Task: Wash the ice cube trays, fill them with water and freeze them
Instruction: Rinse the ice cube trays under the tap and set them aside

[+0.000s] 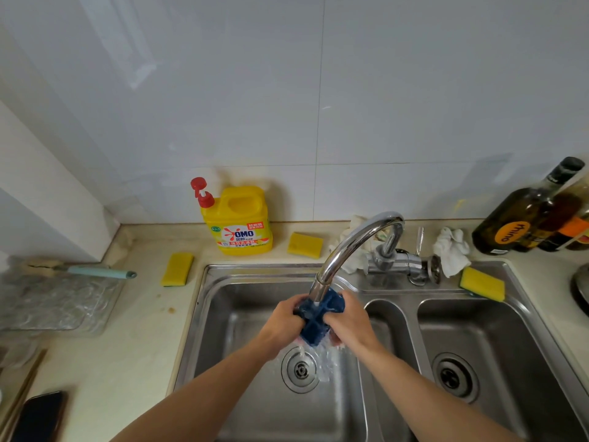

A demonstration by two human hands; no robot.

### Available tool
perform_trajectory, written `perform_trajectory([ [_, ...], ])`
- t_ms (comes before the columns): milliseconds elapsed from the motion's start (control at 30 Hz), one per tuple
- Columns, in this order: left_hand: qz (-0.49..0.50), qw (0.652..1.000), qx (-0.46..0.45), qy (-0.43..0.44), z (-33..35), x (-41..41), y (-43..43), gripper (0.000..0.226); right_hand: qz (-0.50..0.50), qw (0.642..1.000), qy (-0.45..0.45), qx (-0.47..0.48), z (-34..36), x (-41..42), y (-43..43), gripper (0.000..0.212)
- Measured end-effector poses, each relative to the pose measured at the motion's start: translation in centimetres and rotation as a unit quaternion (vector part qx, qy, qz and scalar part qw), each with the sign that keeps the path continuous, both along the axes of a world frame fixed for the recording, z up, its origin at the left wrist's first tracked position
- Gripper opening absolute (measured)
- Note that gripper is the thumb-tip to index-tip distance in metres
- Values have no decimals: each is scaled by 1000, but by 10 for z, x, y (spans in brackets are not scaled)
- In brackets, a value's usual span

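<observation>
- I see a blue ice cube tray [318, 317] held under the spout of the chrome tap [353, 247], above the left basin of the steel double sink [255, 314].
- My left hand [282, 323] grips the tray's left side, its fingers curled around the edge.
- My right hand [349, 320] clasps the tray's right side, fingers wrapped under it; the fingertips are hidden beneath.
- The tray is tilted, its compartments facing up toward the spout, and water runs off its lower end, splashing around the left drain [300, 370].
- The right basin's drain [452, 378] sits well apart from the stream.
- On the worktop [143, 314] behind the sink stands a yellow detergent jug [240, 223] with a red pump.
- One yellow sponge [177, 269] lies left of the sink, another [305, 245] just right of the jug, and a third [482, 283] rests on the sink's back rim.
- A crumpled white cloth [451, 250] lies near the tap base.
- Dark bottles [529, 212] stand at the far right; a phone [39, 416] lies at the lower left.
</observation>
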State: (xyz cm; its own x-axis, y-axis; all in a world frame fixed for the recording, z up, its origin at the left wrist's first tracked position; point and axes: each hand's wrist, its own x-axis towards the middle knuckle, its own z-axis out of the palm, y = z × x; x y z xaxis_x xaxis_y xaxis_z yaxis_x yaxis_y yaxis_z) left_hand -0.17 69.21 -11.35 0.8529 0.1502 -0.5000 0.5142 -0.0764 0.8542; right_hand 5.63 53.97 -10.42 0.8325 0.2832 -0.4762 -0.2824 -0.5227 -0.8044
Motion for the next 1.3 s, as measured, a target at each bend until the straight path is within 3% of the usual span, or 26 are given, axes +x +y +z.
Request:
perform_trajectory([
  [200,189,979,-5,71,-15,8,7,15,-48,988,117,91,3,7,-4,21],
  [433,183,982,-44,14,-4,10,-1,12,-81,987,125,58,-1,9,-5,13],
  [567,230,969,-87,8,-4,9,-2,7,-61,991,114,42,0,7,-5,10],
  [867,273,951,-125,74,-17,9,-4,28,-47,994,76,57,9,4,0,15],
  [1167,291,901,-293,129,-11,12,-12,53,-55,993,39,96,27,3,-4,29],
  [1300,267,928,-234,110,-12,15,-10,53,-77,992,57,87,17,7,-14,31],
])
